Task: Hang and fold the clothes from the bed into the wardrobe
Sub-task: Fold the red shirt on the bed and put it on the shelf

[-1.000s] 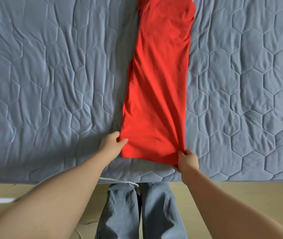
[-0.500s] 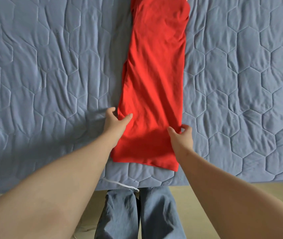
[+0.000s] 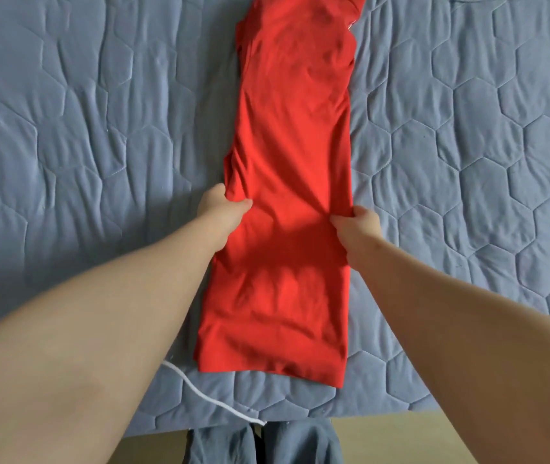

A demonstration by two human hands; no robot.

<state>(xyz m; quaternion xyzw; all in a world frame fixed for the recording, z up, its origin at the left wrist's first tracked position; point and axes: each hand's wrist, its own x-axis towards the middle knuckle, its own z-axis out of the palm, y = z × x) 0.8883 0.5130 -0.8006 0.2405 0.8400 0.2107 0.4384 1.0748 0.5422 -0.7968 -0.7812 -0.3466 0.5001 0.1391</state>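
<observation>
The red garment (image 3: 287, 195) runs off the top edge of the picture, so its far end is unseen. The fingers of the left hand (image 3: 221, 209) and the right hand (image 3: 357, 226) are tucked under its side edges. The white cord (image 3: 206, 396) starts behind the left forearm.

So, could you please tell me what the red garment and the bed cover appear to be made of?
Red garment: probably a thin, matte knit jersey; it bunches into soft folds where the hands pinch it. Bed cover: seemingly quilted, padded fabric, grey-blue, with stitched hexagons puffing slightly between seams.
</observation>
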